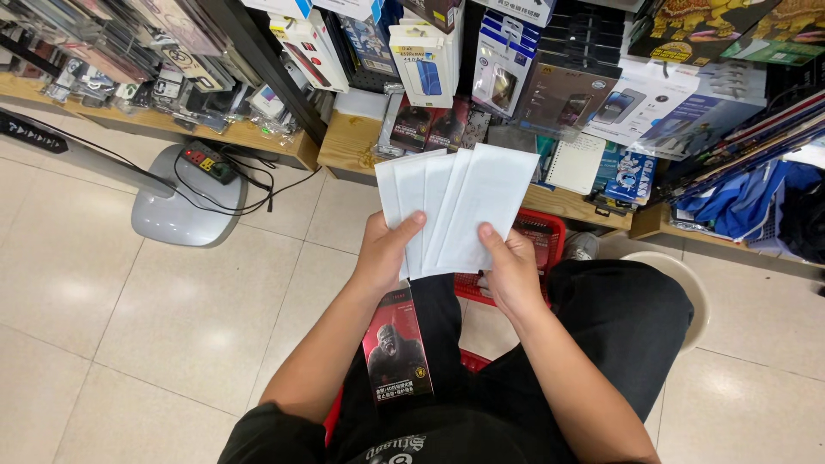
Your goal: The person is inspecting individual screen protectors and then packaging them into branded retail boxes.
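A fan of white packets (pixel 455 206), perhaps four, is held above the lap, spread so each shows. The left hand (pixel 387 251) and right hand (pixel 509 271) pinch its lower edges. A red-and-black box (pixel 397 348) rests on one thigh, a red basket (pixel 540 241) beneath.

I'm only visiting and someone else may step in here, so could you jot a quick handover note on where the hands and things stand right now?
Left hand: holds the fanned white envelopes, thumb on front.
Right hand: grips the fan's lower right edge.
Flat red-and-black box: rests on the left thigh.
Red basket: on the floor behind the hands, below the wooden shelf.
Done: envelopes spread in a fan.
Left: none set down; the box lies untouched.
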